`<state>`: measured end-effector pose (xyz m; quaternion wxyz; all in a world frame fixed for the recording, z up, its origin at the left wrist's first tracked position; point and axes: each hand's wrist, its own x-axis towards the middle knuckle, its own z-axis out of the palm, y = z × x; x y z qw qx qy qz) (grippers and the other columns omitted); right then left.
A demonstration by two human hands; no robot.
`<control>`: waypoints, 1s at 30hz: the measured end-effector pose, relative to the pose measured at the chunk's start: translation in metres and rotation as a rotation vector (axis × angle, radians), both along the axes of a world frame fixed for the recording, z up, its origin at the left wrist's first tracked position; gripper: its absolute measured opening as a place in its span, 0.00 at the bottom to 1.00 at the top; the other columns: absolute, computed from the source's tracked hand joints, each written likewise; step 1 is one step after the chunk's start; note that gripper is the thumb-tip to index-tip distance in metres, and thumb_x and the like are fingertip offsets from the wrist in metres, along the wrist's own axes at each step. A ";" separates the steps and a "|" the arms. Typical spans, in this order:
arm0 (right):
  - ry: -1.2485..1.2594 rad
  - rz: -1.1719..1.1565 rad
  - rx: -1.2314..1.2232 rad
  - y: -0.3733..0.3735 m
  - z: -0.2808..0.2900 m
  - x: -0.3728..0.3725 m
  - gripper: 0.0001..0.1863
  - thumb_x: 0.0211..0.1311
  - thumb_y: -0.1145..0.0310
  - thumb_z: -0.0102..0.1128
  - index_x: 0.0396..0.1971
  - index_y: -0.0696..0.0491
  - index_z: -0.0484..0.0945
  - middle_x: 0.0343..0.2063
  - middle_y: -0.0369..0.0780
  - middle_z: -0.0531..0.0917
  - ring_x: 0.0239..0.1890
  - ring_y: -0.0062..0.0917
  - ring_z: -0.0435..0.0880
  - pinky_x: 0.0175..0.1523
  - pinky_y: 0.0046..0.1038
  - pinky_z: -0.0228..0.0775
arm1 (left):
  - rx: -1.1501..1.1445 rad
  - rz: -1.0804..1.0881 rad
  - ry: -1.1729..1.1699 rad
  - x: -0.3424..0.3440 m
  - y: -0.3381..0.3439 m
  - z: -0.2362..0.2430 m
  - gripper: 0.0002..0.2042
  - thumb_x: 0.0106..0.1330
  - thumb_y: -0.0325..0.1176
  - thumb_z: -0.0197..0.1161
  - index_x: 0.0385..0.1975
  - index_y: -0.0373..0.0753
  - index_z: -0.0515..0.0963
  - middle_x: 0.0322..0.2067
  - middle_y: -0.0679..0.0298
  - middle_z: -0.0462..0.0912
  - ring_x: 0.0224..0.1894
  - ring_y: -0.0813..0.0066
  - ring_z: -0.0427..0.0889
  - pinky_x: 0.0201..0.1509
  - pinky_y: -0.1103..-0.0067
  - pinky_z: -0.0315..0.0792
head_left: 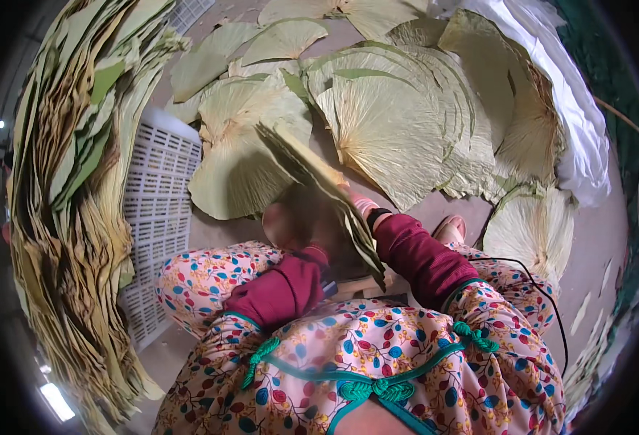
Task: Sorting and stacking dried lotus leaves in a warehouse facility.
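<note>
I hold a thin stack of folded dried leaves on edge in front of my knees. My left hand grips its near left side from below. My right hand is mostly hidden behind the stack and clasps its right side. Just beyond the stack, large pale green fan-shaped leaves lie spread on the floor. Both arms wear dark red sleeves under a flowered apron.
A tall pile of folded leaves rises at the left, beside a white plastic crate. A white sack lies at the far right. More leaves sit to the right, with a black cable over my right knee.
</note>
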<state>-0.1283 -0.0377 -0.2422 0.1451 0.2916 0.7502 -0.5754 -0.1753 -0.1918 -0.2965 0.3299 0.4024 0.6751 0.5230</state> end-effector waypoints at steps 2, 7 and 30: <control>0.077 0.038 0.169 -0.002 0.007 0.001 0.30 0.60 0.49 0.37 0.57 0.54 0.58 0.53 0.52 0.66 0.53 0.43 0.67 0.55 0.35 0.58 | -0.024 -0.037 0.342 0.002 0.009 0.104 0.20 0.66 0.41 0.37 0.54 0.40 0.64 0.53 0.58 0.65 0.57 0.70 0.61 0.60 0.71 0.52; 0.094 -0.213 0.133 -0.006 0.065 -0.008 0.29 0.60 0.47 0.38 0.49 0.56 0.68 0.45 0.52 0.73 0.51 0.42 0.69 0.54 0.32 0.57 | -0.338 0.214 -0.890 -0.007 0.028 0.170 0.24 0.67 0.42 0.33 0.61 0.40 0.52 0.61 0.62 0.55 0.64 0.69 0.50 0.65 0.70 0.40; 0.177 0.370 1.089 -0.037 0.286 -0.030 0.19 0.55 0.53 0.49 0.18 0.53 0.72 0.16 0.45 0.76 0.22 0.43 0.76 0.28 0.39 0.68 | -0.706 -0.280 0.912 -0.017 0.027 0.135 0.30 0.47 0.38 0.61 0.53 0.37 0.63 0.55 0.52 0.58 0.61 0.52 0.50 0.60 0.71 0.59</control>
